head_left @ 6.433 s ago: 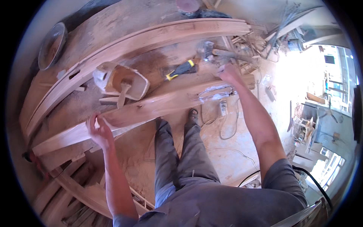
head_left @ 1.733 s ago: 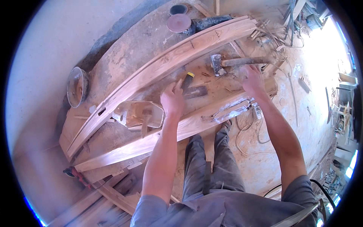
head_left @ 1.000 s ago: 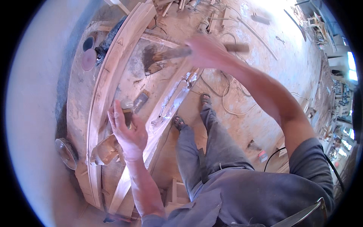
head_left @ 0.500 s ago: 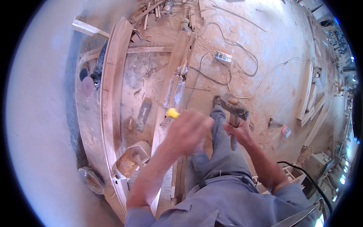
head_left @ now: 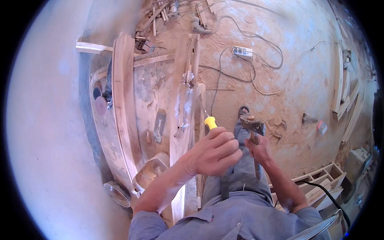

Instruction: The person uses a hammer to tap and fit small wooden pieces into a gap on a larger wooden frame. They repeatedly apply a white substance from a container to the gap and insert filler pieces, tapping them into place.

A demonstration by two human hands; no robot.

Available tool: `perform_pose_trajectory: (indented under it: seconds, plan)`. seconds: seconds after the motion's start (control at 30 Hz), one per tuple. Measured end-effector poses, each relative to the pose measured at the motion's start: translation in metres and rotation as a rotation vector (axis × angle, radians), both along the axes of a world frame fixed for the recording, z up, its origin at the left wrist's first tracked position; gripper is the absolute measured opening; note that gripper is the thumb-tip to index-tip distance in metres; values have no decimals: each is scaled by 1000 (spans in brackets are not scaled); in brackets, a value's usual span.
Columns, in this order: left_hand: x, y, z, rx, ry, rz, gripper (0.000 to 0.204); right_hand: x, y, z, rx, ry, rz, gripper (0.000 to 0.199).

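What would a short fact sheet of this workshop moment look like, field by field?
Setting: sawdust-covered floor of a woodworking shop
Left hand: closed on a yellow-handled tool, likely a chisel
Right hand: gripping a hammer, head up
Workpiece: curved wooden beams on a low bench
Also on bench: small dark flat block
Floor items: white power strip with trailing cables
Person: standing, grey shirt and trousers

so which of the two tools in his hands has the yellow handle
The one in the left hand: a chisel-like tool with a yellow handle tip showing above the fist. The right hand holds a hammer with a dark rusty head.
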State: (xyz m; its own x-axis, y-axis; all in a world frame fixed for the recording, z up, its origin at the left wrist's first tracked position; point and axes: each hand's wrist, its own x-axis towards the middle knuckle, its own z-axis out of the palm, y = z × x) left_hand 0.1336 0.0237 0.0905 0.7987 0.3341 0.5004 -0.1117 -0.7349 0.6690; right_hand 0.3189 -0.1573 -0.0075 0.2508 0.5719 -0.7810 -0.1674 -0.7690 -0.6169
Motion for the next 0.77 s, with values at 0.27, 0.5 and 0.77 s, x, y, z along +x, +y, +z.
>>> perform_pose_trajectory:
  seconds: [0.27,0.5,0.77]
  plan:
    - [-35,9,-59,-478,115,578,25,-18,-2,-8,-31,-36,23,26]
    - [-40,23,-102,108,631,955,70,-18,-63,13,-56,95,-334,31]
    - [-39,26,-129,12,761,1013,85,17,-51,-15,29,338,-922,29]
